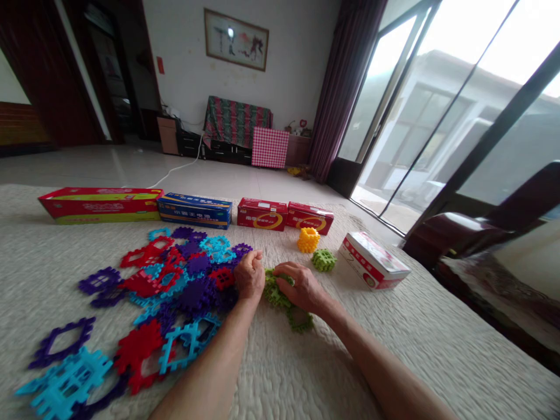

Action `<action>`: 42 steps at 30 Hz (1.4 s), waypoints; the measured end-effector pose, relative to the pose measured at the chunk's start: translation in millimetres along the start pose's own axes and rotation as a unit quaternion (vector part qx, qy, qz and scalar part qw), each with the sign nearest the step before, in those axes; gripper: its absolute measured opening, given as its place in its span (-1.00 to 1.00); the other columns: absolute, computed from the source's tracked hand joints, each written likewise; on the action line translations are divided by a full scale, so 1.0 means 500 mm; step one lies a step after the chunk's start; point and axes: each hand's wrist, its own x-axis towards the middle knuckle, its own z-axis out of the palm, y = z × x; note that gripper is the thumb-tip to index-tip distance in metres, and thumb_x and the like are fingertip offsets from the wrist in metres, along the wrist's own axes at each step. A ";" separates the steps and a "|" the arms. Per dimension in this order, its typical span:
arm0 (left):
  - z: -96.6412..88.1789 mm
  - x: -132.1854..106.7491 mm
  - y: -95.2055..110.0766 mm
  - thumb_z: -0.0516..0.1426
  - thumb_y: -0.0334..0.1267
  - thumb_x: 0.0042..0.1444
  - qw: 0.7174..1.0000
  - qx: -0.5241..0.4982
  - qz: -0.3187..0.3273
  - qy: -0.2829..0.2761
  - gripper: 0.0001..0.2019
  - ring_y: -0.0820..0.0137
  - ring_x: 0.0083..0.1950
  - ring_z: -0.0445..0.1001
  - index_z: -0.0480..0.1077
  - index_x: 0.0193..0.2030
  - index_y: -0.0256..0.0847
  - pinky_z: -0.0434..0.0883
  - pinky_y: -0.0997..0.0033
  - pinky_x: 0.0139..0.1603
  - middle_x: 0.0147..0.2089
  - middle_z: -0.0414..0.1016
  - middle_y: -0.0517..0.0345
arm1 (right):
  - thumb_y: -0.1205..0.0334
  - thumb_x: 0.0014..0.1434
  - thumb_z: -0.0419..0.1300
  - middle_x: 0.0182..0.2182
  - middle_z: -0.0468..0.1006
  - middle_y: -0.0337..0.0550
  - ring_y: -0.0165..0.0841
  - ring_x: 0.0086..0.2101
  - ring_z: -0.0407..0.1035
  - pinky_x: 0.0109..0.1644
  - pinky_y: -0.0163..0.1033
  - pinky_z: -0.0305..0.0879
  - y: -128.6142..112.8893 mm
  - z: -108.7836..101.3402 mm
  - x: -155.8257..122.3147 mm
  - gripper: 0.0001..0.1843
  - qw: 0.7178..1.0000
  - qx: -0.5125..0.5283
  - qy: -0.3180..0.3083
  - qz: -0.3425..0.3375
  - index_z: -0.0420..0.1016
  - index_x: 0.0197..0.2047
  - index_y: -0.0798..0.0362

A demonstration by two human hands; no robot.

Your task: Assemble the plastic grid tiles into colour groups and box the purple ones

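My left hand (249,275) is closed, its fingers curled at the right edge of the pile of interlocking plastic building pieces. Whatever it may hold is hidden. Just to its right, my right hand (301,284) bends its fingers round green interlocking building pieces (275,294), partly covering them. A further green piece (300,320) lies on the quilt below that hand. Beyond the right hand stand a green cube (324,260) and a yellow cube (308,240), both built from such pieces.
Purple, red and light-blue pieces (192,294) spread over the quilt (271,373) on the left. Along the back stand a long red box (102,206), a blue box (195,210) and two red boxes (262,214). At right lies a white-and-red box (373,261).
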 end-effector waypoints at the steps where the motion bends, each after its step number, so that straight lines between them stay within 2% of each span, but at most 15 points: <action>1: 0.001 0.000 -0.001 -0.07 -0.48 -0.03 1.000 -0.001 0.001 0.000 -0.65 0.31 -0.14 0.56 0.54 -0.30 -0.25 0.41 0.34 -0.01 -0.25 0.62 0.04 | 0.41 0.12 0.10 -0.26 0.57 -0.13 -0.34 -0.22 0.44 -0.08 -0.25 0.32 0.001 0.001 0.000 -0.80 1.000 0.001 0.003 -0.002 0.48 -0.20 0.05; 7: 0.003 0.002 -0.005 -0.07 -0.48 -0.04 1.000 -0.007 0.004 0.007 -0.65 0.31 -0.16 0.56 0.54 -0.31 -0.24 0.41 0.34 -0.02 -0.27 0.62 0.05 | 0.30 0.11 0.19 -0.23 0.55 -0.10 -0.32 -0.21 0.43 -0.08 -0.25 0.29 -0.008 0.003 0.000 -0.85 0.999 -0.031 -0.013 0.036 0.46 -0.20 0.06; 12: 0.004 0.002 -0.009 -0.07 -0.48 -0.04 1.000 -0.009 0.003 0.010 -0.64 0.32 -0.15 0.55 0.54 -0.30 -0.24 0.41 0.34 -0.01 -0.26 0.62 0.05 | 0.19 0.04 0.28 -0.25 0.55 -0.12 -0.29 -0.20 0.42 -0.09 -0.22 0.28 -0.022 0.016 -0.002 -0.80 0.993 -0.080 -0.015 0.091 0.44 -0.24 0.04; 15: 0.007 0.003 -0.013 -0.07 -0.49 -0.04 1.000 -0.009 0.003 0.015 -0.64 0.33 -0.15 0.55 0.54 -0.30 -0.23 0.41 0.35 -0.01 -0.27 0.62 0.06 | 0.22 0.06 0.25 -0.18 0.54 -0.09 -0.27 -0.15 0.42 -0.05 -0.20 0.28 -0.017 0.016 -0.002 -0.82 0.994 -0.067 -0.004 0.081 0.44 -0.22 0.04; 18: 0.010 0.005 -0.015 -0.07 -0.48 -0.03 1.000 -0.004 0.006 0.011 -0.65 0.33 -0.16 0.55 0.53 -0.32 -0.21 0.41 0.36 -0.02 -0.28 0.62 0.09 | 0.24 0.14 0.17 -0.09 0.52 -0.05 -0.28 -0.08 0.41 0.01 -0.18 0.28 -0.003 -0.003 -0.004 -0.81 0.998 -0.019 0.045 0.043 0.43 -0.14 0.04; 22: 0.011 0.006 -0.015 -0.07 -0.48 -0.03 1.000 -0.004 0.009 0.002 -0.65 0.34 -0.17 0.56 0.53 -0.33 -0.19 0.41 0.36 -0.03 -0.29 0.62 0.11 | 0.32 0.14 0.14 -0.24 0.53 -0.10 -0.33 -0.21 0.42 -0.07 -0.19 0.31 0.000 -0.049 -0.023 -0.88 0.995 -0.019 0.082 0.049 0.45 -0.22 0.05; 25: 0.008 0.006 -0.011 -0.07 -0.49 -0.05 1.000 -0.007 0.001 -0.004 -0.65 0.33 -0.15 0.56 0.53 -0.34 -0.20 0.41 0.35 -0.01 -0.29 0.62 0.11 | 0.38 0.09 0.15 -0.34 0.51 -0.16 -0.37 -0.32 0.40 -0.18 -0.24 0.32 -0.020 -0.079 -0.057 -0.90 0.996 -0.032 0.034 0.080 0.47 -0.30 0.05; 29: 0.003 0.003 -0.003 -0.07 -0.48 -0.06 1.000 -0.014 -0.007 -0.016 -0.65 0.31 -0.13 0.56 0.54 -0.33 -0.22 0.41 0.33 0.00 -0.27 0.62 0.07 | 0.44 0.01 0.19 -0.29 0.50 -0.18 -0.38 -0.30 0.40 -0.16 -0.24 0.31 -0.051 -0.097 -0.117 -0.77 0.990 -0.041 -0.064 0.116 0.49 -0.23 0.03; 32: -0.001 0.000 0.002 -0.07 -0.48 -0.08 0.999 -0.020 -0.013 -0.023 -0.64 0.31 -0.13 0.55 0.54 -0.33 -0.22 0.41 0.34 0.01 -0.26 0.62 0.07 | 0.36 -0.02 0.28 -0.19 0.48 -0.13 -0.33 -0.23 0.39 -0.11 -0.18 0.32 -0.066 -0.088 -0.154 -0.68 0.984 -0.057 -0.078 0.152 0.46 -0.13 0.02; 37: -0.003 -0.003 0.002 -0.08 -0.48 -0.09 0.999 -0.024 -0.011 -0.030 -0.64 0.33 -0.15 0.56 0.53 -0.33 -0.22 0.41 0.36 -0.01 -0.28 0.62 0.07 | 0.22 -0.06 0.35 -0.07 0.41 -0.02 -0.22 -0.11 0.35 -0.01 -0.09 0.31 -0.098 -0.037 -0.172 -0.50 0.976 -0.105 -0.003 0.189 0.37 -0.02 0.06; 39: -0.003 -0.003 0.000 -0.08 -0.48 -0.09 0.999 -0.021 -0.008 -0.032 -0.64 0.33 -0.14 0.56 0.53 -0.33 -0.22 0.41 0.36 -0.01 -0.27 0.62 0.08 | 0.22 -0.05 0.34 -0.08 0.41 -0.01 -0.20 -0.09 0.34 0.02 -0.09 0.29 -0.112 -0.019 -0.169 -0.51 0.974 -0.125 0.002 0.188 0.38 -0.02 0.05; 42: -0.002 -0.002 -0.002 -0.08 -0.47 -0.08 0.999 -0.015 -0.004 -0.032 -0.64 0.33 -0.13 0.56 0.53 -0.33 -0.21 0.41 0.35 0.01 -0.27 0.62 0.09 | 0.23 0.03 0.29 -0.12 0.43 -0.03 -0.22 -0.10 0.34 0.01 -0.12 0.28 -0.124 -0.013 -0.163 -0.66 0.975 -0.134 -0.007 0.175 0.42 -0.09 0.05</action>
